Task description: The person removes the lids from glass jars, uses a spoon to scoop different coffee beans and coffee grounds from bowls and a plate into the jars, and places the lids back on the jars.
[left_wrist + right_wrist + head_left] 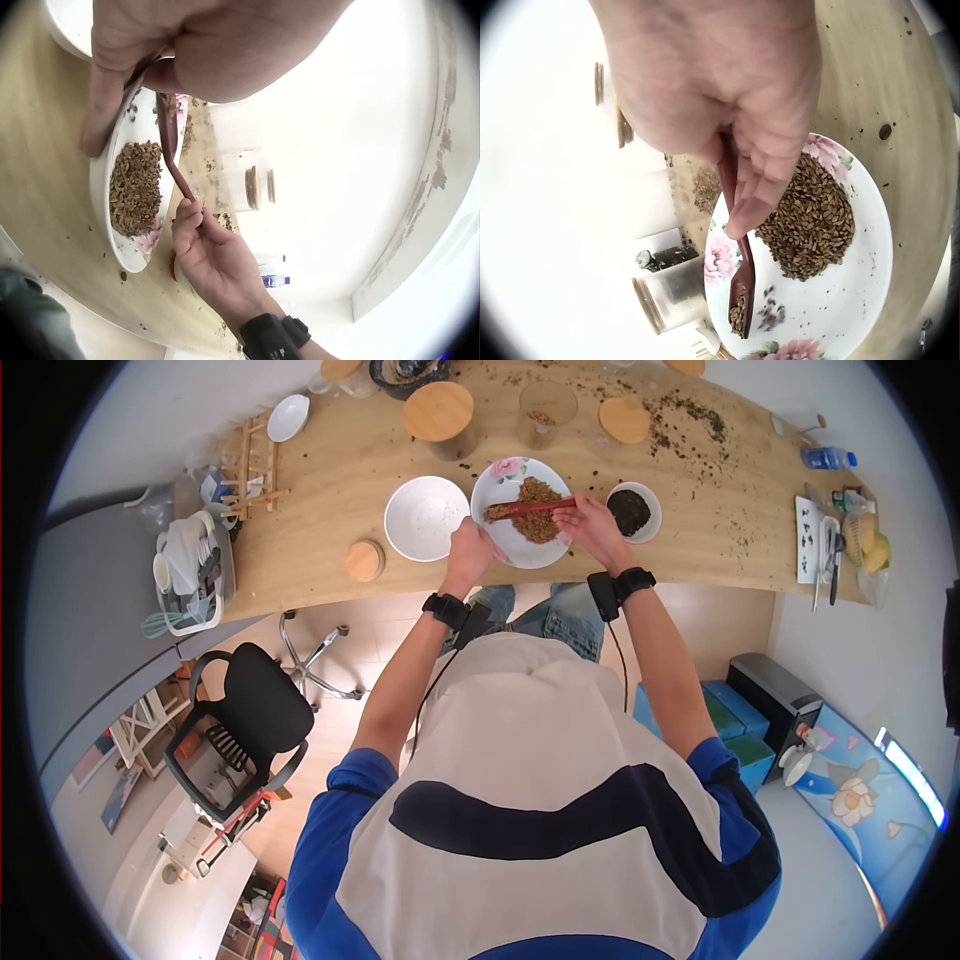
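A white floral plate [532, 558] holds a mound of brown grain [806, 221] and a small scatter of dark seeds [771, 311]. My left hand [473, 550] grips the plate's near left rim, thumb and fingers on either side of it. In my right hand [596, 532], the fingers pinch the handle of a reddish-brown scoop [742, 281]. Some grain lies in the scoop's trough, which is over the plate's left part in the head view. Left of the plate stands a white bowl [428, 520]; right of it, a smaller bowl [655, 512] contains dark material.
Behind the plate stand wood-lidded jars [438, 415] and a clear glass container [547, 425]. A round wooden lid [364, 561] lies at front left. Dark crumbs [700, 425] are strewn at back right. A bottle [828, 458] and a white tray [808, 540] occupy the right end.
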`<state>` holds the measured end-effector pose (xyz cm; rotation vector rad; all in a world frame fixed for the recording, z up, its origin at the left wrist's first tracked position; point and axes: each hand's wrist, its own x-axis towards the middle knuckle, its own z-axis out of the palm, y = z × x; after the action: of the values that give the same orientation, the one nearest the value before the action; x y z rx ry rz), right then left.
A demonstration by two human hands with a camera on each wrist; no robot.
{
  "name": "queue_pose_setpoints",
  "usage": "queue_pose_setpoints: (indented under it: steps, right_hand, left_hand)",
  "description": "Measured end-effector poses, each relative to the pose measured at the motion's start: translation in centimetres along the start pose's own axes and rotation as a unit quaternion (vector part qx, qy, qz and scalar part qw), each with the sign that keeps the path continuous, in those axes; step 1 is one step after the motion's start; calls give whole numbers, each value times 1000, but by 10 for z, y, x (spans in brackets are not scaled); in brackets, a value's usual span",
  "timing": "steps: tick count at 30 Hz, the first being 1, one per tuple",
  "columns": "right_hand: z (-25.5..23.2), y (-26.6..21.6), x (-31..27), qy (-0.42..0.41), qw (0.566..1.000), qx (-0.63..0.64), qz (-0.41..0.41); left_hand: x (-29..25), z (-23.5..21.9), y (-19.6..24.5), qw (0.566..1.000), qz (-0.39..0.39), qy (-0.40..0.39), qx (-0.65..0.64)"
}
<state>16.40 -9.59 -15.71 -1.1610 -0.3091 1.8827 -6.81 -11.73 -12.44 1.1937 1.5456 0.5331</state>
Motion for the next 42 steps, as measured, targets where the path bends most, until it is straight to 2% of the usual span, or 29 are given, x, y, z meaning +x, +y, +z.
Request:
queue_pose_setpoints:
  steps: [5,10,15,17,18,20,22,24,25,27,28,30,31,33,35,37,39,40,41,42]
  right_hand:
    - [-6,-25,-12,19,997,-60,-41]
    - [-4,-53,-19,33,995,-45,-77]
    - [7,-86,-18,40,986,-4,-162]
    - [15,-100,-12,48,980,-8,-192]
    - [19,-108,-10,55,974,-13,-220]
    - [30,-120,-7,68,965,-38,-250]
    - [42,-126,-3,80,955,-62,-278]
    - [53,-130,2,106,925,-136,-340]
    - [55,-130,4,104,924,-138,-340]
    - [60,-129,6,75,883,-238,-398]
    - [65,-130,1,74,883,-239,-397]
    - [73,-131,-13,92,784,-451,-416]
    - [75,-131,-17,91,784,-452,-416]
    - [78,-127,-24,118,751,-477,-441]
    - [77,-120,-37,136,760,-442,-456]
    - [70,-111,-50,154,768,-406,-471]
    - [55,-96,-59,204,693,-515,-461]
    - [53,-89,-61,203,693,-515,-461]
    - [50,-82,-63,147,641,-590,-469]
    - [47,-78,-62,89,581,-657,-472]
  left_hand:
    - [4,12,-16,986,-62,-24,-152]
    - [7,19,-19,987,-74,-4,-144]
    - [6,20,-15,992,-95,11,-83]
    - [10,19,-23,982,-121,-42,-138]
    - [14,19,-31,982,-119,-42,-137]
    - [19,17,-39,962,-119,-107,-219]
    - [19,16,-40,957,-128,-110,-238]
    - [16,16,-36,950,-137,-111,-258]
    - [17,17,-37,953,-134,-103,-251]
    - [19,19,-45,956,-132,-93,-245]
    - [22,21,-49,964,-120,-89,-221]
    - [25,24,-60,971,-108,-84,-198]
    - [23,21,-53,969,-112,-91,-202]
    - [18,17,-43,967,-118,-97,-206]
    - [17,19,-40,956,-153,-83,-234]
    - [16,22,-42,970,-128,-52,-200]
    - [19,26,-54,981,-103,-20,-164]
    - [21,28,-59,996,-50,32,-60]
    - [23,29,-64,996,2,83,45]
    - [24,32,-68,996,2,83,44]
